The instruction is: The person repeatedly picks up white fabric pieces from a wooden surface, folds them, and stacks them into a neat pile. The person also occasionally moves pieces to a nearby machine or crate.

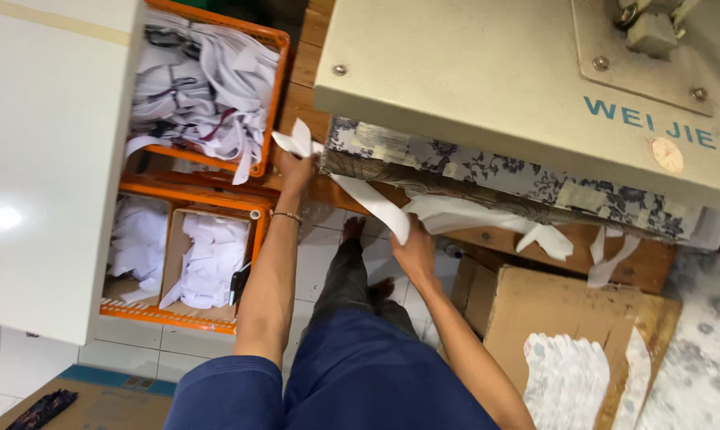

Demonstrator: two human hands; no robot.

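Observation:
My left hand (296, 171) reaches forward to the left end of a floral-covered pad (487, 171) and pinches a small white fabric piece (298, 139) at the pad's corner. My right hand (415, 252) is lower and nearer to me, its fingers closed on a long white fabric strip (372, 203) that runs diagonally from the pad's edge. More white strips (495, 219) hang out from under the pad. A beige press head (487, 87) sits just above the pad. My legs in dark trousers (352, 318) stretch below.
Two orange crates (268, 95) (177, 318) at the left hold white fabric cuttings, the lower one in cardboard boxes. A white cabinet (41, 159) stands far left. A cardboard box (551, 310) at the right carries a stack of pale cut pieces (567, 378). The floor is tiled (320, 239).

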